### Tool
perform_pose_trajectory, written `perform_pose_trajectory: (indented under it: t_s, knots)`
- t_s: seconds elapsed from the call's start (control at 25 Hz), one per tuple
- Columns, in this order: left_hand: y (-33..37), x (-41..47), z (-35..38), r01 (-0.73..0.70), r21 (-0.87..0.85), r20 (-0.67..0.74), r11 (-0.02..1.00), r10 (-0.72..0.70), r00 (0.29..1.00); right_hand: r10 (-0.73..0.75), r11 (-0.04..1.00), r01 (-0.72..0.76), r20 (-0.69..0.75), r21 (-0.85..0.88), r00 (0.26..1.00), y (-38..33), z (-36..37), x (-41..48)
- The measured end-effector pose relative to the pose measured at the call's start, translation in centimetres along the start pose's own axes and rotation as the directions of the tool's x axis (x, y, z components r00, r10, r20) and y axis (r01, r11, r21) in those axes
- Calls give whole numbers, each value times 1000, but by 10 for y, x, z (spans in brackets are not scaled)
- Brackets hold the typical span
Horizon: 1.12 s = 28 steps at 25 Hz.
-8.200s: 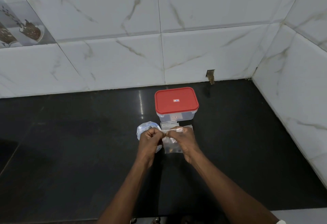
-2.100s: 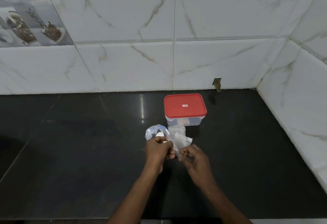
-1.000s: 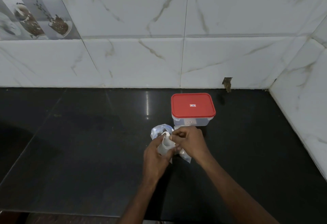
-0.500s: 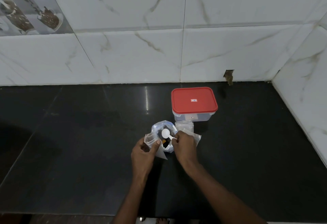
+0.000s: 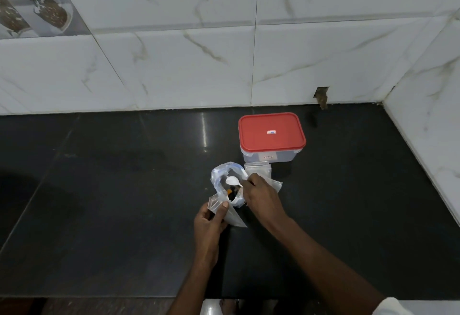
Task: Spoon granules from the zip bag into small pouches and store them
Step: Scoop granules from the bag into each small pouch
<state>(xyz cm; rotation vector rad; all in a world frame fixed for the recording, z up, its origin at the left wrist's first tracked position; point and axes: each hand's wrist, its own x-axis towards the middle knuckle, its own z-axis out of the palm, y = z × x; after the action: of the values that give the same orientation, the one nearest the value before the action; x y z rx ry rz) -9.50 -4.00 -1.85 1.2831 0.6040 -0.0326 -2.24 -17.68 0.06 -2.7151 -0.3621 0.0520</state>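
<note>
An open clear zip bag (image 5: 219, 176) stands on the black counter, with dark and orange bits visible inside. My right hand (image 5: 258, 196) pinches the handle of a small white spoon (image 5: 232, 180), whose bowl sits in the bag's mouth. My left hand (image 5: 209, 222) holds a small clear pouch (image 5: 225, 211) with its mouth held open, just left of and below the zip bag. More small empty pouches (image 5: 258, 169) lie flat between the bag and the box.
A clear plastic box with a red lid (image 5: 271, 134), shut, stands behind the bag. White marble tile walls rise at the back and on the right (image 5: 423, 125). The black counter (image 5: 112, 202) stretches wide to the left; its front edge runs along the bottom.
Both hands earlier worked on one small pouch. Since then my left hand has drawn the open pouch down and left, and my right hand has taken the spoon into the zip bag's mouth.
</note>
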Motion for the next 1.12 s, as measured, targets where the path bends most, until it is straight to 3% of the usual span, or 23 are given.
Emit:
perform_pose_trajectory:
  t_s: [0.12,0.24,0.36,0.48,0.52,0.6,0.72,0.92,1.0,1.08,1.12]
  knots:
    - [-1,4,2,38,-90,8,995,-37,999,-29,997,29,8,71,1000,-4,-2,0]
    - [1,6,5,39,-128,36,991,-35,999,151,958,-153,28,243,988,-8,-4,4]
    - [5,6,9,28,-123,60,992,-21,998,360,799,-343,64,494,931,-7,-4,10]
    - [10,8,10,-18,-78,53,997,22,998,544,557,-468,124,686,830,-7,-14,11]
    - [10,8,9,-50,-30,34,998,51,998,578,482,-490,157,727,801,-6,-18,10]
    - [11,8,7,-123,123,-14,985,126,992,595,425,-487,170,763,786,-4,-26,7]
    - [12,9,10,-201,358,-84,912,247,965,582,474,-405,67,782,811,-1,-39,3]
    - [19,18,17,-269,602,-20,752,351,936,436,616,-150,-176,773,882,-7,-57,-7]
    - [20,20,18,-285,619,-7,732,368,930,232,779,56,-370,624,899,-10,-52,-18]
    - [20,20,20,-298,607,-6,737,379,925,-95,921,253,-460,295,883,-10,-39,-31]
    - [20,19,20,-303,597,-7,743,382,924,-254,932,342,-457,119,853,-6,-32,-36]
